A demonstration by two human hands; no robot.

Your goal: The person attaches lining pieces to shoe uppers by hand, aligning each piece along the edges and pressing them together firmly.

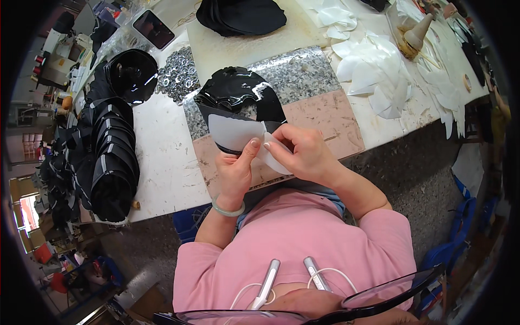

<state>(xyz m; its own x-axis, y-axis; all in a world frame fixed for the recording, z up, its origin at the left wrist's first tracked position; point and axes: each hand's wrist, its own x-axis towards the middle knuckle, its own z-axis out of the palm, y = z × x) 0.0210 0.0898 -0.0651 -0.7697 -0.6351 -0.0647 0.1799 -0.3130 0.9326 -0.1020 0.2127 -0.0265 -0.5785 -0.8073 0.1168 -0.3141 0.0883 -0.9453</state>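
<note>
My left hand [235, 170] is closed on the lower edge of a glossy black curved piece [233, 89], its thumb pressed on a pale white backing sheet [235, 130]. That sheet lies against the inner side of the black piece. Beside it, my right hand [306, 151] pinches at the seam where a second part of white sheet [275, 158] hangs down under the fingers. The fingertips of both hands nearly meet there. The fingers behind the piece are partly hidden. Under the work lies a speckled grey stone slab [303, 70] with a pinkish-brown board [330, 122] in front.
Nested black glossy pieces [114, 135] form a long stack at the left. A heap of small metal rings [179, 73] and a phone [154, 29] lie behind. Black pieces [241, 16] are piled at the back. White cut sheets [374, 70] and a brush pot [410, 46] stand right.
</note>
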